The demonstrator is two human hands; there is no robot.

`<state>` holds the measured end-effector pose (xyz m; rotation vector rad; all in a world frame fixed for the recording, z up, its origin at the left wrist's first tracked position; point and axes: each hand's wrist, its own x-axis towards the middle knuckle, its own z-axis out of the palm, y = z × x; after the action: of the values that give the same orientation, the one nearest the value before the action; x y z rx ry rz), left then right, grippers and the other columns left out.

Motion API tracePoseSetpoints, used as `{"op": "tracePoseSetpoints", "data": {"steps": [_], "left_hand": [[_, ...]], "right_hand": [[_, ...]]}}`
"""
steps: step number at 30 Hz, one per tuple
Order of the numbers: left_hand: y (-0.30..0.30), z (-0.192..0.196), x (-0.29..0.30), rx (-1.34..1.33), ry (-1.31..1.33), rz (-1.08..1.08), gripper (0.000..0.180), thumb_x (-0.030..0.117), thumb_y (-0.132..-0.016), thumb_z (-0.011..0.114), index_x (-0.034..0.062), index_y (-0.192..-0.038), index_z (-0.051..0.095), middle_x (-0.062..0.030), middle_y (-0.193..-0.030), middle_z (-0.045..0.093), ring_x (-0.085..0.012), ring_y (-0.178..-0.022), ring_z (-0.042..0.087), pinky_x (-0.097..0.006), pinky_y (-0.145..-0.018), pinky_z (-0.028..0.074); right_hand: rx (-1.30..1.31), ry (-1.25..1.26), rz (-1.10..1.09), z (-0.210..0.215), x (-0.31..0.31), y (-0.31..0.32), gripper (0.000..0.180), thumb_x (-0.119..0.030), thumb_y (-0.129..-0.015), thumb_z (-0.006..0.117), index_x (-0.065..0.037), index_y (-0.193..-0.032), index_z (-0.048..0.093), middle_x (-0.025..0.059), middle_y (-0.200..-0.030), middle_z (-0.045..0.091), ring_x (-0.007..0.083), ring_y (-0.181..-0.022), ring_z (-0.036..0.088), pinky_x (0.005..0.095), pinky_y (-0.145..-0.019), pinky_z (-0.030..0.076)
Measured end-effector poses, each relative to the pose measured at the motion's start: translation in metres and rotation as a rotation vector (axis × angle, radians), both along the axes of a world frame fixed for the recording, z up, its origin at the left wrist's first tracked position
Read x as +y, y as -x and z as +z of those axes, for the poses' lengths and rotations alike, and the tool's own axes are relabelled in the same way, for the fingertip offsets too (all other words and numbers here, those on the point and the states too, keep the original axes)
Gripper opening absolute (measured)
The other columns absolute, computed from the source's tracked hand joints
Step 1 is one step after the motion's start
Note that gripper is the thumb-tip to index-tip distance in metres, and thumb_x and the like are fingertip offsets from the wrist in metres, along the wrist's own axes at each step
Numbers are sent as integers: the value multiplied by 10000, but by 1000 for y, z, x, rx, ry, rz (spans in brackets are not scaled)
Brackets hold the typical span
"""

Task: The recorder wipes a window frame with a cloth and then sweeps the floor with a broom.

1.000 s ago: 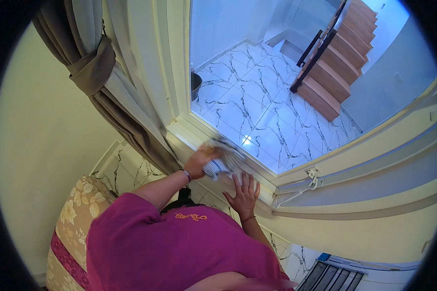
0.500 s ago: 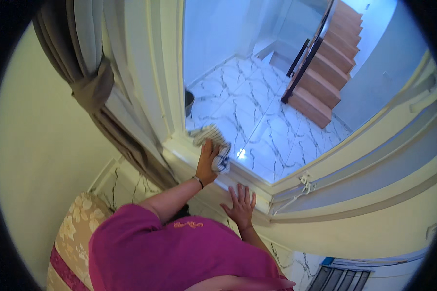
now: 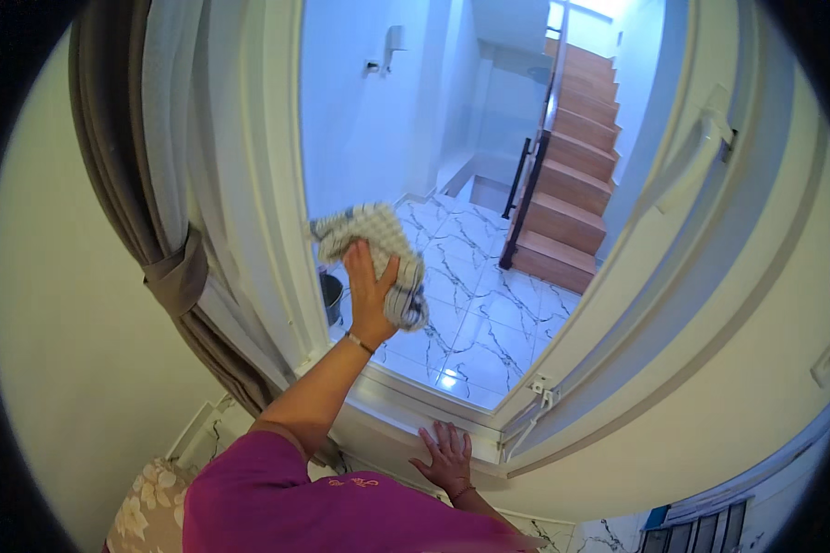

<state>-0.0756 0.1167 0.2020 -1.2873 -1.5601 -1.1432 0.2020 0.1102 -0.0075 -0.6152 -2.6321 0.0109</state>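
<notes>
My left hand [image 3: 371,300] is wrapped round a checked cloth [image 3: 369,230], cream with dark stripes. Hand and cloth are raised in front of the window opening, near its left side; I cannot tell whether the cloth presses on glass. Lower down, my right hand [image 3: 446,458] lies with fingers spread on the white window sill [image 3: 392,403], near the corner. It holds nothing.
A tied brown-grey curtain [image 3: 177,276] hangs at left. A metal window stay [image 3: 541,394] juts at the lower right corner, with a white handle [image 3: 696,152] above. Beyond are a dark bucket [image 3: 332,297] and wooden stairs [image 3: 563,203]. Floral-covered furniture [image 3: 148,507] stands at lower left.
My left hand has lifted the cloth off the sill, up into the window opening. My right hand stays on the sill. The view has tilted up, showing more of the stairs and wall.
</notes>
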Motion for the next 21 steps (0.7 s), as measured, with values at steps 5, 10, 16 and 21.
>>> {"op": "tracePoseSetpoints", "data": {"steps": [5, 10, 16, 21], "left_hand": [[2, 25, 5, -24, -141, -16, 725, 347, -761, 601, 121, -1388, 316, -301, -1443, 36, -474, -1329, 57, -572, -1049, 34], [-18, 174, 24, 108, -248, -71, 716, 243, -751, 606, 181, -1398, 303, -255, -1454, 84, -444, -1336, 72, -561, -1057, 53], [-82, 211, 34, 393, -5, -245, 694, 186, -712, 627, 280, -1355, 382, -196, -1454, 167, -394, -1326, 175, -562, -1054, 107], [-107, 109, 33, 489, 400, -539, 626, 168, -711, 607, 276, -1308, 453, -150, -1398, 328, -308, -1276, 328, -555, -1016, 200]], "right_hand": [[-44, 38, -33, 6, -1, 2, 673, -595, -740, 570, -293, -1319, 408, 38, -1376, 373, 251, -1283, 324, 511, -1020, 229], [-28, 51, -29, 10, -6, 1, 677, -572, -753, 568, -305, -1343, 369, 32, -1387, 362, 232, -1292, 314, 504, -1040, 216], [-15, 123, -144, 11, -23, 13, 650, -568, -743, 587, -288, -1305, 419, 34, -1355, 401, 236, -1296, 307, 514, -1038, 207], [52, 174, -366, 19, -41, 17, 644, -543, -772, 571, -231, -1311, 412, 68, -1354, 401, 266, -1292, 312, 512, -1051, 189]]}}
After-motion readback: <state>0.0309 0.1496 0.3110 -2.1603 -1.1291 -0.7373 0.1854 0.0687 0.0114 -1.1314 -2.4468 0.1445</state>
